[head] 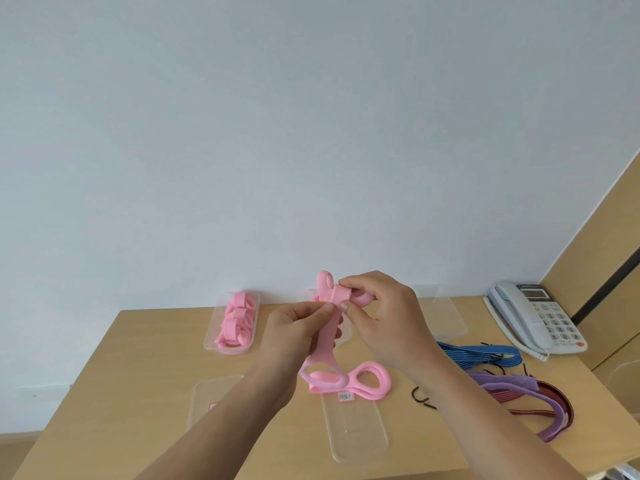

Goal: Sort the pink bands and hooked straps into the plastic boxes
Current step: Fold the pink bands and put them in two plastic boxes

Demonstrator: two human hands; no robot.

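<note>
Pink band (325,341) is held up at the centre of the frame, above the bench (145,368), and its upper end appears to be in the course of being rolled. The grip of the right hand (381,313) is clamped on the rolled top, with the fold pinched between thumb and forefinger. The grip of the left hand (294,327) is clamped on the flat strip just below it, thumb on top. The two pinches are almost touching.

Below them the strip hangs down, and pink loops lie on the bench at the far end of an empty clear box (356,434) at lower centre. Whether those loops belong to the same band cannot be told.

The roll is best kept tight by the right grip while the strip is fed up in short lengths by the left, with light tension held between them. The hanging tail should be lifted clear before it is dragged across the box.

Rolled pink bands are already packed in a box (207,342) left of centre, which is judged to be where this one belongs. The hooked straps (485,355), blue, purple and dark red, lie at the right of the frame and are judged to be meant for another box.
</note>
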